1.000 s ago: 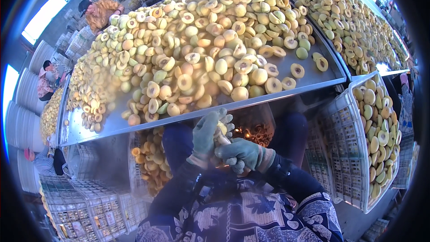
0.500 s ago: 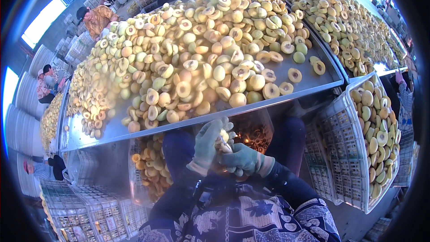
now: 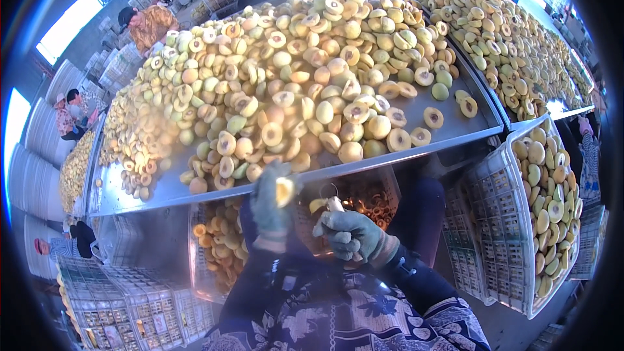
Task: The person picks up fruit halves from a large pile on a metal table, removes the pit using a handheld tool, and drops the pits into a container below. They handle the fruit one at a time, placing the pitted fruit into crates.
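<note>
My left hand [image 3: 270,211], in a grey-green glove and blurred by motion, holds a yellow peach half [image 3: 284,192] at the near edge of the metal table [image 3: 455,131]. My gloved right hand [image 3: 354,235] is closed round the pale handle of a small coring tool [image 3: 335,204], whose thin curved metal loop points up. A yellow-green peach piece [image 3: 318,205] shows beside the tool; whether it touches it I cannot tell. Heaped peach halves [image 3: 273,133] cover the table in front of both hands.
Between my knees sits a bin [image 3: 391,185] with brownish-orange scraps. A crate [image 3: 195,247] of peach halves stands left of my legs; another full crate [image 3: 497,221] leans at the right. Several people work around the tables, one person [image 3: 151,26] at far left.
My hands have moved apart. The left went up and left with the peach half; the right stays low with the coring tool, its loop now visible. The view has shifted slightly.
</note>
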Demonstrator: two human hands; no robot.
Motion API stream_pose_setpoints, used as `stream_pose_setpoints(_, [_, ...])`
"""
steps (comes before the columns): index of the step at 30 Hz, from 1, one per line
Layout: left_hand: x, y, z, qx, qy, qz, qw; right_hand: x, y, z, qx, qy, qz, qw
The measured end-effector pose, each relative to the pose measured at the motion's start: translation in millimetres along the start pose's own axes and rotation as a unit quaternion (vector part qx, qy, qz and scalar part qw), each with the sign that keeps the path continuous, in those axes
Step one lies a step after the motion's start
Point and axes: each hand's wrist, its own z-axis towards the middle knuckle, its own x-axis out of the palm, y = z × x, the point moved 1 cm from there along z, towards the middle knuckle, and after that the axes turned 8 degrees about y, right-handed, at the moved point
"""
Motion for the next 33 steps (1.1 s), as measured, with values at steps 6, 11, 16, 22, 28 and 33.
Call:
stream_pose_setpoints(6, [-116,-64,21,0.035,-0.074,0.488,0.869,-43,8,-12,0.060,-0.318,-0.297,0.898])
stream_pose_setpoints(11, [-85,-65,44,-0.137,0.018,0.696,0.705,-72,4,-5,0.059,-0.301,-0.366,0.878])
stream_pose_setpoints(16, [-70,-7,77,-0.122,0.023,0.779,0.614,-68,-2,2,0.052,-0.291,-0.392,0.872])
stream_pose_setpoints(22, [-134,24,77,0.049,-0.034,0.481,0.874,-24,-3,10,0.024,-0.322,-0.376,0.869])
stream_pose_setpoints(28, [-22,-18,25,-0.104,0.114,-0.140,0.978,-15,1,18,-0.090,-0.194,-0.654,0.726])
stream_pose_setpoints(33, [20,-19,-13,-0.132,0.105,-0.242,0.956,19,-7,28,-0.136,-0.223,-0.662,0.703])
